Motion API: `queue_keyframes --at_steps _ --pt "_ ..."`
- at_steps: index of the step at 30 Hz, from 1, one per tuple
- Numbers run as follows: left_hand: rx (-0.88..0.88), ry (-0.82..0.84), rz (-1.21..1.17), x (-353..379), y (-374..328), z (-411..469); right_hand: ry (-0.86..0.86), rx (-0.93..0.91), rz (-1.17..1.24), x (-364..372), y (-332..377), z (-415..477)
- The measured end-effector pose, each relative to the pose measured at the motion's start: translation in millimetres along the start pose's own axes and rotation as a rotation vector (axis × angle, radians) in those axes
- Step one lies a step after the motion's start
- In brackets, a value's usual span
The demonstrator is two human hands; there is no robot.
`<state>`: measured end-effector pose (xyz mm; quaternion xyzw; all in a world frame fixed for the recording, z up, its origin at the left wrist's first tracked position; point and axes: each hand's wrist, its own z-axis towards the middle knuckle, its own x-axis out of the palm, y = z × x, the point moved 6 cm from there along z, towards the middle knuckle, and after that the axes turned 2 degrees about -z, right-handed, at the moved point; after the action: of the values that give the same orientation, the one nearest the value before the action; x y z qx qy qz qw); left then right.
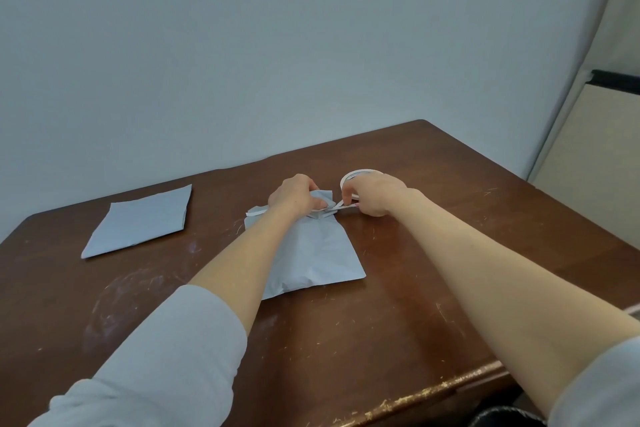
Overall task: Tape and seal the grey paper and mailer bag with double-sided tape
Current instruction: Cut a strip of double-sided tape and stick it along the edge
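Head camera: the fingers [312,186] of the left hand [293,197] are curled over the folded-down top of the mailer bag [311,253], pinching the crumpled flap and holding it to the bag's body. The right hand [375,198] has its fingers [347,191] clenched round the tape roll [360,172], which rises just behind its knuckles. A taut tape strip [341,207] runs from the roll to the flap under the left thumb. Whether that strip has been cut or torn from the roll cannot be told.

Further out, a second pale length of tape [255,213] lies along the bag's top edge on the left, one end lifting. The bag lies flat on the brown surface [450,270] near its middle, with its lower end towards the person.

The grey paper [138,225] lies well apart to the left, flat, with no tape visible on it.

By my reading the job is about half done at most: the bag's mouth is folded and tape is going on, but the strip must be freed, pressed down and the flap sealed. The grey paper looks untouched and seems to be the whole of what comes after
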<state>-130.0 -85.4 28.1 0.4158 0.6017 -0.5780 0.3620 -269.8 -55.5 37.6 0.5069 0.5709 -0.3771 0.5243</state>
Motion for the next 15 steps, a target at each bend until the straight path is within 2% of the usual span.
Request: queue_keyframes --at_steps 5,15 --pt "0.018 0.005 -0.016 -1 -1 -1 0.099 -0.004 0.026 4 2 -5" --pt "0.022 -0.003 -0.031 0 -3 -2 0.125 -0.032 0.057 11 2 -1"
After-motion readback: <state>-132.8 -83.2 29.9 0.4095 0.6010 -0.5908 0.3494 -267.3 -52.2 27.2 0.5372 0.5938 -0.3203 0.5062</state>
